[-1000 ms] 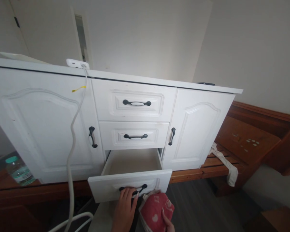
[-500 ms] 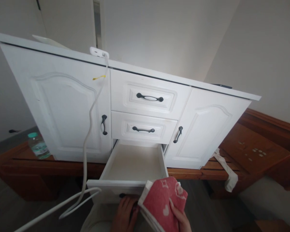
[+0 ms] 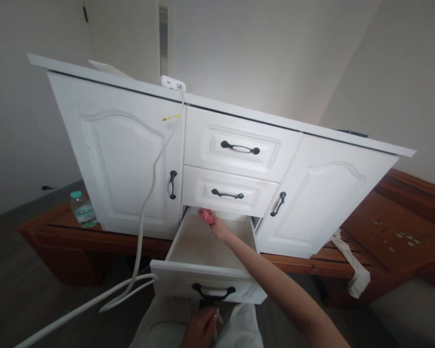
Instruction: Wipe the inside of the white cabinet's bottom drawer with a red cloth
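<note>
The bottom drawer (image 3: 188, 282) of a white cabinet (image 3: 130, 159) stands pulled out. My right hand (image 3: 217, 226) reaches deep into it and holds a red cloth (image 3: 205, 215) at the drawer's back, under the middle drawer (image 3: 228, 193). Most of the cloth is hidden. My left hand (image 3: 203, 327) rests low near my lap, just below the drawer's black handle (image 3: 213, 293), with its fingers curled and nothing seen in it.
A white cable (image 3: 148, 203) hangs from a power strip (image 3: 172, 82) on the cabinet top and loops across the floor at left. A water bottle (image 3: 82, 209) stands on the wooden platform (image 3: 384, 232). A pale cloth strip (image 3: 351, 263) drapes over the platform at right.
My right hand has carried the red cloth from in front of the drawer to the back of its inside. My left hand has let go of the handle and dropped lower.
</note>
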A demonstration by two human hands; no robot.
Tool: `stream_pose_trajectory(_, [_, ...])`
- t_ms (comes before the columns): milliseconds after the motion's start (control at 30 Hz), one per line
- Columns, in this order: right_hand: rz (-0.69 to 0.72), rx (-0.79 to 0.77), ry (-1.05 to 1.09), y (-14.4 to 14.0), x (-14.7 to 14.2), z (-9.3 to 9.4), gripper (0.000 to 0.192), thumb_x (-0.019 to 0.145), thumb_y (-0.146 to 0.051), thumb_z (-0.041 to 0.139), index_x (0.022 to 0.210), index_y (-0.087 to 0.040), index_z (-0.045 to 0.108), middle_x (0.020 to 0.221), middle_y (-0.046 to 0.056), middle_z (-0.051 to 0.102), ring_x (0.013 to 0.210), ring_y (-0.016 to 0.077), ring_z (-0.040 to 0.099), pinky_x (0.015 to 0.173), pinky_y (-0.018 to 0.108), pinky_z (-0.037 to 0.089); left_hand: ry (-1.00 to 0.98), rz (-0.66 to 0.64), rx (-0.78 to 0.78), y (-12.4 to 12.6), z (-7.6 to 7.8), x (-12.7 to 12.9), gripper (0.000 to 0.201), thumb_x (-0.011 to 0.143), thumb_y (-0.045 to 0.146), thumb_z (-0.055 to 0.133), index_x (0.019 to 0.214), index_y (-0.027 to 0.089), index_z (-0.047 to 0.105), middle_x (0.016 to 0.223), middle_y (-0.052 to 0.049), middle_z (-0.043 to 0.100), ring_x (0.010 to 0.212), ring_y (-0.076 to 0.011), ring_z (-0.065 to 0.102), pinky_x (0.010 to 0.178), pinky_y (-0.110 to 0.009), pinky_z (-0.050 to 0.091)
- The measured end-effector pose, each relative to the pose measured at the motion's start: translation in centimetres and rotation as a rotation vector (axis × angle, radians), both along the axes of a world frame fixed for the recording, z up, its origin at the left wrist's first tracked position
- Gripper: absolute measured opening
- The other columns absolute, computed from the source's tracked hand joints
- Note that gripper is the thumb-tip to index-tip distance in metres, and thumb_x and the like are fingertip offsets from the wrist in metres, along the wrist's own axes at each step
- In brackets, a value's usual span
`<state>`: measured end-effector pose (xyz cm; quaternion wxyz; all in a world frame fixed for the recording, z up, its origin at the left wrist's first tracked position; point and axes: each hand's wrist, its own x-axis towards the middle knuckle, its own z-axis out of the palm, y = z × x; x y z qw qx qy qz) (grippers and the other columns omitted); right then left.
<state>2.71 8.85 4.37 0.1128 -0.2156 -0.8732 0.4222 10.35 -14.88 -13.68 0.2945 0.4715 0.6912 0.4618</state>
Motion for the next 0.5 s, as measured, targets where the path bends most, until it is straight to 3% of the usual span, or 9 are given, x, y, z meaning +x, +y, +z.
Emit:
stream_pose_trajectory(100, [0.275,0.267,-0.431,-0.1,-4.6,-2.0,0.055,0.077,-0.002,0.054,0.13,-0.013,0.063,0.133,0.016,0.067,0.123,0.0285,0.062,0.103,0.037,0.048,-0.033,-0.043,-0.227,0.8,-3.4,-0.4,0.061,0.094,0.068,0.029,0.082,0.024,0.068,0.075,-0.006,0.07,0.076,-0.0237,0.066,0.08,-0.034,0.049])
stream_pose_trajectory(233, [0.317,0.335,-0.546,-0.5,-7.9,-3.9,0.059,0.07,0.001,0.06,0.128,-0.004,0.063,0.139,0.025,0.061,0.127,0.0331,0.058,0.103,0.038,0.047,-0.015,-0.064,-0.282,1.1,-6.2,-1.0,0.049,0.092,0.062,0.035,0.08,0.024,0.063,0.085,-0.008,0.074,0.088,-0.0257,0.068,0.082,-0.034,0.046])
stream_pose_trajectory(333, [0.305,0.36,-0.586,0.0,-8.9,-3.7,0.055,0.069,0.002,0.057,0.123,-0.002,0.064,0.133,0.027,0.064,0.121,0.0336,0.061,0.099,0.041,0.049,-0.042,-0.073,-0.268,0.9,-6.4,-1.2,0.046,0.092,0.06,0.037,0.08,0.023,0.063,0.085,-0.007,0.074,0.088,-0.025,0.069,0.082,-0.033,0.045])
stream_pose_trajectory(500, [0.393,0.271,-0.669,-0.4,-8.3,-3.1,0.022,0.065,-0.004,0.064,0.085,-0.008,0.073,0.084,0.014,0.074,0.083,0.0296,0.069,0.082,0.043,0.056,-0.154,-0.026,-0.225,0.8,-5.4,-1.4,0.044,0.089,0.056,0.04,0.084,0.021,0.067,0.087,-0.009,0.074,0.089,-0.0259,0.069,0.083,-0.036,0.046])
